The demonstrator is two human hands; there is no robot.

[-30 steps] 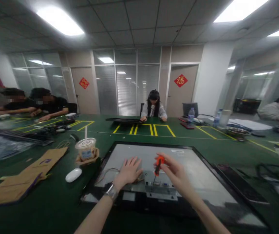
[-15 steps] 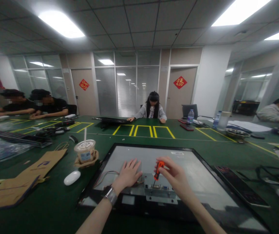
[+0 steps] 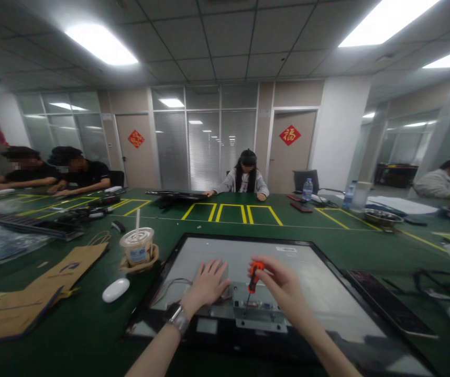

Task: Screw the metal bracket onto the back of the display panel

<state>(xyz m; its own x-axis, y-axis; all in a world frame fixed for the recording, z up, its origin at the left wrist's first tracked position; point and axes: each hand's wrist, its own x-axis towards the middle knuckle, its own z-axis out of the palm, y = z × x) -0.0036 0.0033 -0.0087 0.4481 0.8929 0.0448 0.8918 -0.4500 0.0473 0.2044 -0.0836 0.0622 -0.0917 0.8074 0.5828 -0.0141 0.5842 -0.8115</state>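
Observation:
A flat display panel [image 3: 303, 267] with a black frame lies before me on the green table. My left hand [image 3: 208, 283] rests on its grey back, fingers spread, beside thin wires [image 3: 172, 281]. Between the fingers of my right hand [image 3: 282, 285] is an orange and black screwdriver [image 3: 254, 276], held nearly upright. Its shaft points down to a metal bracket [image 3: 262, 323] with connectors near the panel's front edge. Whether the tip sits in a screw is too small to tell.
Left of the panel are a drink cup [image 3: 137, 246] in a cardboard holder, a white mouse [image 3: 116, 290] and a brown paper bag [image 3: 47, 288]. A dark phone-like slab [image 3: 392, 301] lies to the right. Across the table sits a person [image 3: 244, 175] near another panel [image 3: 175, 195].
The view has shifted very slightly. Both hands and the screwdriver keep nearly the same place on the panel.

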